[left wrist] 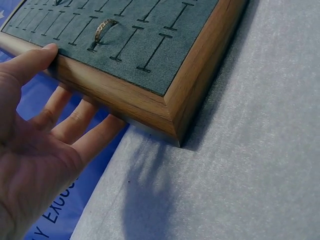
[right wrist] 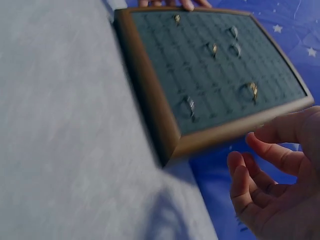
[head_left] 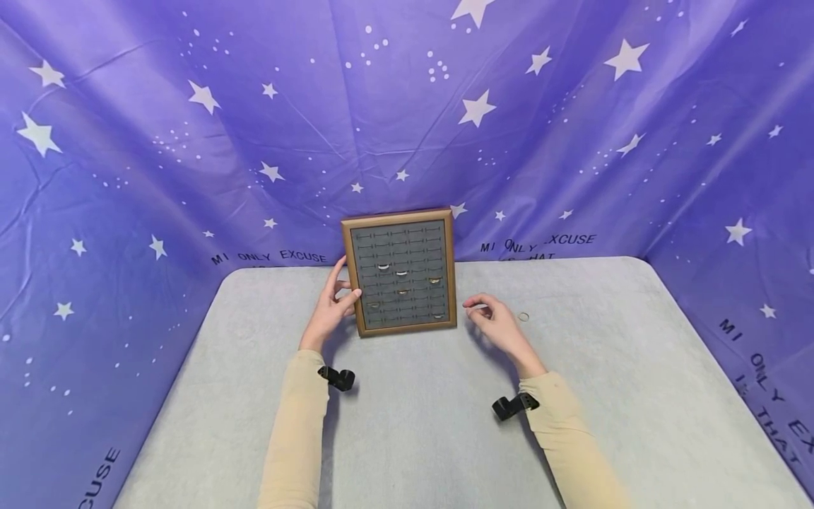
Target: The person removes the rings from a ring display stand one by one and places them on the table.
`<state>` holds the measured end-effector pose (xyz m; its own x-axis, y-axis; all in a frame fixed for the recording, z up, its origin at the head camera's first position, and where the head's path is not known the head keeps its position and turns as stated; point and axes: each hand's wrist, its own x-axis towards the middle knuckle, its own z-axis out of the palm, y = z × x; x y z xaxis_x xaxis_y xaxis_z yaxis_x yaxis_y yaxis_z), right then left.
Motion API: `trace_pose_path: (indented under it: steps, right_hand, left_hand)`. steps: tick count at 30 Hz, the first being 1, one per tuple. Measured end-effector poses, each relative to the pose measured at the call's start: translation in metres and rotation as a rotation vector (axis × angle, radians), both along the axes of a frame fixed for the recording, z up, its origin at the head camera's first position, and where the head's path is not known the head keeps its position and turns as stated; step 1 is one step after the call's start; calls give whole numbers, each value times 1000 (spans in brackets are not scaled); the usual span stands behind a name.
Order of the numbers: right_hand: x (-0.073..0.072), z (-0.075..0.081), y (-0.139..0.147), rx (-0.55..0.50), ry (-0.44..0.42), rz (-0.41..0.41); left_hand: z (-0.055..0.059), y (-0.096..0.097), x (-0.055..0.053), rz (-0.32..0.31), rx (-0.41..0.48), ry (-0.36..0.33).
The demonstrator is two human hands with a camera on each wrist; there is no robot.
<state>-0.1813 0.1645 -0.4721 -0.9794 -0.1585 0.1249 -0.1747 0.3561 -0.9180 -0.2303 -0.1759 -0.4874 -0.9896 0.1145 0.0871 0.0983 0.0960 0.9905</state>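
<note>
A wood-framed ring display board [head_left: 403,240] with dark grey slotted padding stands tilted up on the table, several gold and silver rings seated in its slots. My left hand [head_left: 329,311] holds its left side, the thumb [left wrist: 37,62] on the wooden edge and the other fingers behind. Beside the board's lower right corner is my right hand [head_left: 499,329], its fingers loosely bent with nothing seen between them. A gold ring [left wrist: 102,31] sits near the thumb side; another gold ring [right wrist: 254,91] and a silver ring [right wrist: 190,106] are on the side nearest my right hand.
A loose thin ring [head_left: 523,317] lies on the table just right of my right hand. The grey-covered table [head_left: 407,424] meets a purple star-printed cloth [head_left: 305,127] at the back and both sides. Black wrist cameras [head_left: 337,377] are strapped over both beige sleeves.
</note>
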Motion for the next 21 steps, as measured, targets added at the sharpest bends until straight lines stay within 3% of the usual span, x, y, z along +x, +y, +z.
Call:
trace_pose_path:
  steps: [7, 14, 21]
  right_hand:
    - [4, 45, -24, -14, 70, 43]
    - [-19, 40, -37, -12, 144, 39]
    - [-31, 53, -52, 25, 218, 76]
  left_hand:
    - [-1, -2, 0, 4, 3, 1]
    - [-1, -1, 1, 4, 3, -17]
    - [1, -2, 1, -12, 28, -25]
